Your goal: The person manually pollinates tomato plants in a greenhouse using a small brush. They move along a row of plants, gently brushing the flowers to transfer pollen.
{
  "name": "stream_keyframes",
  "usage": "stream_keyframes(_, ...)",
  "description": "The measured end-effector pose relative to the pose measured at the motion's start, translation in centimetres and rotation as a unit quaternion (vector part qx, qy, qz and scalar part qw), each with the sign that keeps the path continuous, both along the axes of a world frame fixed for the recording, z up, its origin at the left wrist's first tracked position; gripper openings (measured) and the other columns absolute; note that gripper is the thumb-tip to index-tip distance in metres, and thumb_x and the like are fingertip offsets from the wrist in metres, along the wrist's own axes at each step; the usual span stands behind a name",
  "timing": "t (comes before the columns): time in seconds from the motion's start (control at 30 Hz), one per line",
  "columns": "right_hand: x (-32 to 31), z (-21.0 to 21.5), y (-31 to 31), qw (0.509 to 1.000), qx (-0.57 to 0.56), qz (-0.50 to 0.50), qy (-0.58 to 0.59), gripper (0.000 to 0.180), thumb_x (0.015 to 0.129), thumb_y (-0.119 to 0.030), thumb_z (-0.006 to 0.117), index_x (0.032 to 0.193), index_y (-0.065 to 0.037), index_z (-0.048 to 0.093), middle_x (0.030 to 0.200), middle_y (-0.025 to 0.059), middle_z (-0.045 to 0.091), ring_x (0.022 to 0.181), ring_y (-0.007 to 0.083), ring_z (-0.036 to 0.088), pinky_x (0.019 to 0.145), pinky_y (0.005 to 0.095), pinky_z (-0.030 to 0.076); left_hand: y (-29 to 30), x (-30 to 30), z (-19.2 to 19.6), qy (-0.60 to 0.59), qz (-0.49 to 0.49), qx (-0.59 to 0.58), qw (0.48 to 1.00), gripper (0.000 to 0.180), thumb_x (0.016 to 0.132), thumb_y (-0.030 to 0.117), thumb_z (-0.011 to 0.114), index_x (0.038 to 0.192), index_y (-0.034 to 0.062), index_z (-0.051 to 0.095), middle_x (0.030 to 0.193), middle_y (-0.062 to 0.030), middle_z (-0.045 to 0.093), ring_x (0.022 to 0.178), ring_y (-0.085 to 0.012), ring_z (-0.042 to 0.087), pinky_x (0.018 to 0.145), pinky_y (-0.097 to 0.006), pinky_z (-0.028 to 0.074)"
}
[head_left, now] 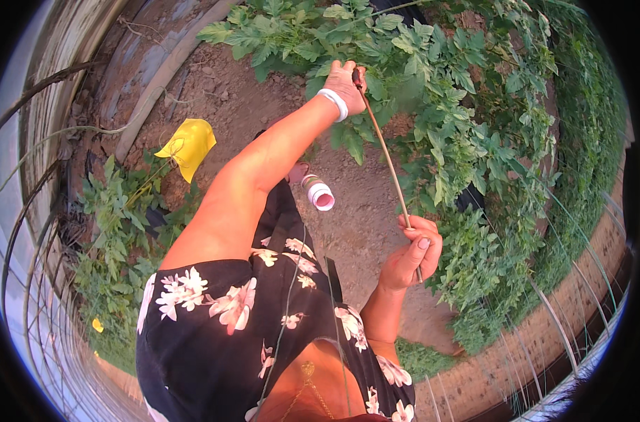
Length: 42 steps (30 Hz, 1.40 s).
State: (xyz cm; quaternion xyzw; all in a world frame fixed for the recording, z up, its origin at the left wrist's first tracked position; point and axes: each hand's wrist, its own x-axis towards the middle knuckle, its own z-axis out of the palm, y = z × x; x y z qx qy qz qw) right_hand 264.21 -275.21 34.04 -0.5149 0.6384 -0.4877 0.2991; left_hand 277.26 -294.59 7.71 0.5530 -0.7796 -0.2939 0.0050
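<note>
A thin brown stick (385, 151) runs slantwise between my two hands, over the leaves and bare soil. My left hand (344, 83), with a white band on its wrist, is stretched far forward against the tomato-like plants (432, 91). Its fingers are closed around the stick's far end, beside a small dark reddish piece (357, 76) whose kind I cannot make out. Closer to my body, my right hand (413, 254) pinches the near end between thumb and fingers. The stick's tip pokes out just below that thumb.
Leafy rows stand ahead and right, with strings (566, 218) running along them. A yellow sheet (188, 149) hangs by plants at left. A white cylinder with a pink opening (318, 193) is near my legs. Curved dark hoops (24, 211) and plastic sheeting line the left edge.
</note>
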Motion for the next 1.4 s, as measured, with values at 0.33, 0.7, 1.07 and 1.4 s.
stream_keyframes(0.33,-2.2,2.4,4.4,0.994,-0.032,-0.084,-0.061,0.029,0.100,-0.021,0.038,0.080,-0.002,0.047,0.080,0.0206,0.061,0.072,0.0231,0.056,0.066,0.0334,0.046,-3.1,-1.5,-6.6,0.506,0.400,0.358,0.676,0.042,0.087,0.035,0.058,0.112,0.0012,0.061,0.103,-0.0092,0.064,0.077,-0.0192,0.053,0.075,-0.037,0.045)
stream_keyframes(0.7,-2.9,2.7,8.1,0.991,-0.025,-0.123,-0.045,0.029,0.100,-0.022,0.041,0.079,-0.002,0.046,0.078,0.0172,0.059,0.071,0.0228,0.055,0.063,0.0325,0.047,-3.4,-4.5,-5.9,0.435,0.429,0.279,0.741,0.034,0.073,0.009,0.074,0.106,-0.0010,0.070,0.104,-0.0096,0.071,0.091,-0.0169,0.064,0.082,-0.033,0.048)
stream_keyframes(1.07,-4.0,2.1,12.8,0.983,-0.034,-0.178,-0.037,0.026,0.097,-0.018,0.041,0.077,-0.002,0.045,0.077,0.0169,0.058,0.070,0.0231,0.057,0.061,0.0326,0.048,-3.3,-4.7,-3.5,0.202,0.345,0.124,0.908,0.023,0.083,0.021,0.063,0.098,0.0070,0.072,0.105,-0.0201,0.068,0.098,-0.0374,0.065,0.086,-0.042,0.051)
stream_keyframes(1.4,-5.1,1.6,16.3,0.966,-0.043,-0.244,-0.074,0.027,0.099,-0.019,0.042,0.079,-0.001,0.047,0.078,0.0158,0.058,0.072,0.0225,0.058,0.064,0.0322,0.050,-5.2,-3.6,-7.5,0.120,0.342,0.233,0.902,0.031,0.090,0.023,0.059,0.114,0.0040,0.067,0.119,-0.0156,0.066,0.110,-0.0297,0.063,0.089,-0.039,0.049)
